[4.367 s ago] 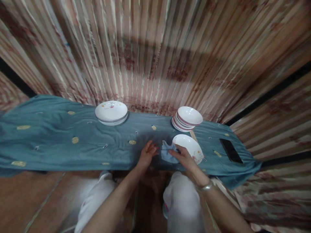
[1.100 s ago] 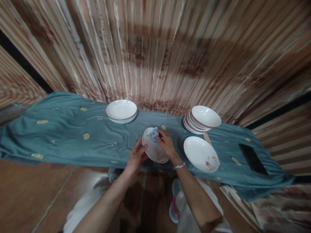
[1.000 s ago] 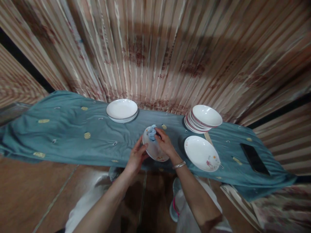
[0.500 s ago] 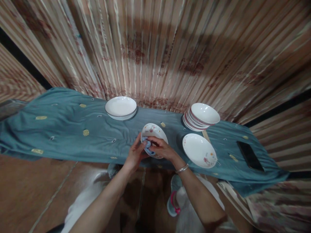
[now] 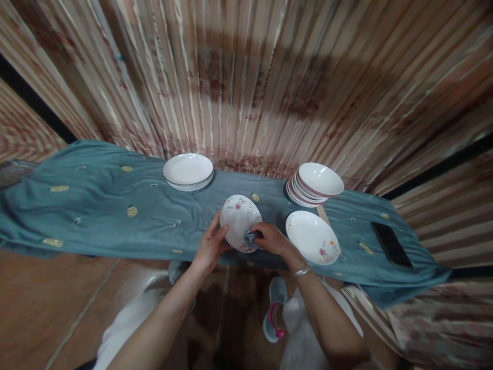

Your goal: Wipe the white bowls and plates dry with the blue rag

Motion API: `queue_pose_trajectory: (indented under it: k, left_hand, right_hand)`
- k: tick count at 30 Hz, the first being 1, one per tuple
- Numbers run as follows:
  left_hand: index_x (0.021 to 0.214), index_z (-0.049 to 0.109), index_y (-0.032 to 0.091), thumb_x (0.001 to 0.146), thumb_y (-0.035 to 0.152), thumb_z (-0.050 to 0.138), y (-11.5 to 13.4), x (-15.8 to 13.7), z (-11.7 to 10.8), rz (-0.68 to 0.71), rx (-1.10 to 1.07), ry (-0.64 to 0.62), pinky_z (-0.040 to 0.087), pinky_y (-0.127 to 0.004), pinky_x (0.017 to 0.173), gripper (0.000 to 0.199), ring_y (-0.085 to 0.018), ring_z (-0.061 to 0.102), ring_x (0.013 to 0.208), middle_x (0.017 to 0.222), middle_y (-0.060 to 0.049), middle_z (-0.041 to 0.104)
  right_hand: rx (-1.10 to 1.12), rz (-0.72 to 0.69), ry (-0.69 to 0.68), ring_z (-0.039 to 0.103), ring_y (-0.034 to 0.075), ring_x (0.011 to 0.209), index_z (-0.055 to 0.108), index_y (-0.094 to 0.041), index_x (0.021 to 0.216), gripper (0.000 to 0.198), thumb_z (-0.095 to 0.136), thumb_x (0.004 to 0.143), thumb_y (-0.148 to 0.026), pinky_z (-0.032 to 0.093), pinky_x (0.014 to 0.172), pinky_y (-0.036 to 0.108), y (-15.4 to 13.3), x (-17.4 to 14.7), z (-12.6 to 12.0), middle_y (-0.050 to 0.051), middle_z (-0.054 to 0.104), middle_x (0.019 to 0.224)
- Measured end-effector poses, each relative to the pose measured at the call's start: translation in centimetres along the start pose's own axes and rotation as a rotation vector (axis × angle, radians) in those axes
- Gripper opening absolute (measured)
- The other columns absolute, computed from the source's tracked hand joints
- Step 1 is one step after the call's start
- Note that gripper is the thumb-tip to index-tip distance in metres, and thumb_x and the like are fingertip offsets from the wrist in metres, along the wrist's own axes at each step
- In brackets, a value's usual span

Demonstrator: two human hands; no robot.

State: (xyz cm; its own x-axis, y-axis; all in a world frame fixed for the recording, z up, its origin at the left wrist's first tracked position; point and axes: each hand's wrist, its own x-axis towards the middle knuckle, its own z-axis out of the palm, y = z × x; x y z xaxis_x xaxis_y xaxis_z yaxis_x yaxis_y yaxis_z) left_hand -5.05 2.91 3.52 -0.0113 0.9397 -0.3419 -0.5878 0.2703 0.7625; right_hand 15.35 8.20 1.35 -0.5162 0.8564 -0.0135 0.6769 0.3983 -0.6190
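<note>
A white plate (image 5: 239, 218) with small flowers near its rim is tilted up in front of me. My left hand (image 5: 211, 244) grips its left edge, thumb on the face and fingers behind. Bunched in my right hand (image 5: 269, 238) is a blue cloth (image 5: 251, 236), pressed against the plate's lower right face. To the right lies a larger white flowered plate (image 5: 311, 237), close to my right wrist.
A stack of white plates (image 5: 188, 169) stands at the back left. White bowls with reddish rims (image 5: 320, 180) are stacked at the back right. A black phone (image 5: 392, 245) lies on the blue-green tablecloth (image 5: 103, 216). Pleated curtains hang behind.
My right hand with the cloth has moved right across the plate, away from my left thumb. More of the plate's face now shows. The view has shifted slightly.
</note>
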Motion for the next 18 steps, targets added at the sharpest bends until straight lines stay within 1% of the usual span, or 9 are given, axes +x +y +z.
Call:
queue_pose_trajectory:
  k: [2,5,8,10,13,15,18]
  left_hand:
    - [0.142,0.046,0.028,0.062,0.033,0.084,0.1,-0.1,0.1,0.005,0.004,0.002,0.059,-0.032,0.066,0.089,-0.02,0.067,0.084,0.114,-0.007,0.07]
    - [0.143,0.046,0.028,0.062,0.033,0.084,0.2,-0.2,0.4,0.0,0.004,0.007,0.059,-0.033,0.067,0.09,-0.022,0.066,0.088,0.113,-0.008,0.07]
    - [0.144,0.044,0.027,0.062,0.034,0.084,0.2,-0.3,0.6,0.0,0.007,0.009,0.059,-0.034,0.068,0.091,-0.024,0.066,0.091,0.113,-0.008,0.07]
    - [0.144,0.044,0.027,0.062,0.034,0.083,0.2,-0.3,0.6,0.002,0.008,0.007,0.059,-0.035,0.068,0.092,-0.025,0.066,0.092,0.113,-0.009,0.07]
    - [0.146,0.041,0.027,0.063,0.035,0.083,0.1,-0.2,0.4,-0.003,0.004,-0.003,0.059,-0.035,0.069,0.093,-0.025,0.067,0.092,0.112,-0.009,0.07]
    - [0.147,0.038,0.027,0.063,0.036,0.082,-0.1,-0.2,0.3,-0.002,0.004,-0.005,0.059,-0.035,0.067,0.095,-0.026,0.067,0.092,0.109,-0.009,0.071]
    - [0.148,0.037,0.026,0.064,0.037,0.082,-0.3,-0.2,0.2,0.003,0.01,-0.009,0.059,-0.036,0.066,0.096,-0.026,0.067,0.091,0.107,-0.009,0.071]
  right_hand:
    - [-0.08,0.012,0.08,0.061,0.016,0.081,0.067,-0.017,0.091,0.021,0.058,0.073,-0.01,0.045,0.078,0.027,0.3,0.4,0.1,0.003,0.068,0.089]
    - [-0.184,0.049,0.204,0.062,0.02,0.093,0.064,-0.015,0.095,0.024,0.053,0.076,-0.007,0.046,0.087,0.031,0.5,1.4,0.5,0.009,0.068,0.099]
    - [-0.202,0.087,0.3,0.061,0.022,0.1,0.063,-0.016,0.099,0.027,0.05,0.078,-0.007,0.045,0.094,0.034,0.4,2.6,1.0,0.011,0.067,0.104]
    - [-0.147,0.087,0.37,0.06,0.022,0.105,0.063,-0.017,0.104,0.029,0.048,0.081,-0.008,0.044,0.098,0.036,0.3,3.5,1.4,0.011,0.066,0.108]
    - [-0.007,0.063,0.45,0.059,0.021,0.112,0.061,-0.02,0.113,0.034,0.048,0.083,-0.012,0.043,0.103,0.039,0.2,4.7,1.9,0.009,0.065,0.117]
    - [0.086,0.053,0.466,0.058,0.02,0.116,0.06,-0.023,0.118,0.037,0.049,0.083,-0.014,0.042,0.105,0.04,0.2,5.4,2.2,0.007,0.063,0.122]
    - [0.212,0.061,0.446,0.055,0.02,0.12,0.059,-0.023,0.122,0.039,0.05,0.085,-0.018,0.042,0.105,0.039,0.1,6.1,2.5,0.007,0.06,0.128]
